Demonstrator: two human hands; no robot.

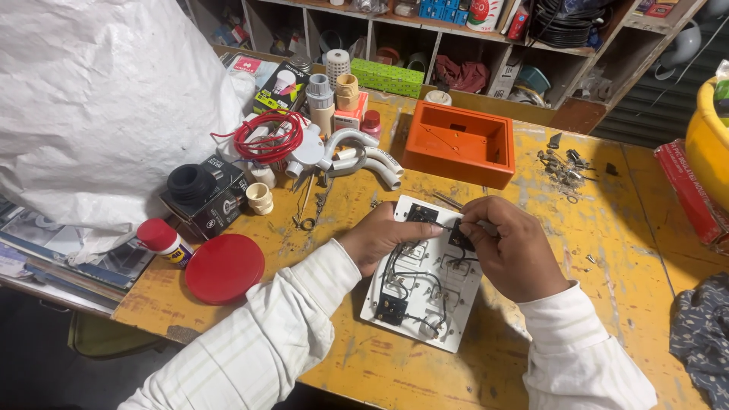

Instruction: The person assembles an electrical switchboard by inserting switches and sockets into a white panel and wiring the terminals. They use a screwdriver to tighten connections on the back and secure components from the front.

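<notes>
A white switch plate (425, 304) lies face down on the yellow table (623, 228), showing black sockets and black wires on its back. My left hand (380, 239) rests on the plate's upper left part, fingers by a black socket. My right hand (512, 247) is closed, pinching a thin tool or wire at a black component near the plate's top. Both wrists wear white sleeves.
An orange plastic box (459, 144) stands behind the plate. White pipe bends (364, 159), a red wire coil (266, 137), black rings on a box (201, 190), a red lid (224, 267) and a spray can (163, 241) lie left. Loose screws (566, 167) sit right. A big white sack (99, 106) fills the left.
</notes>
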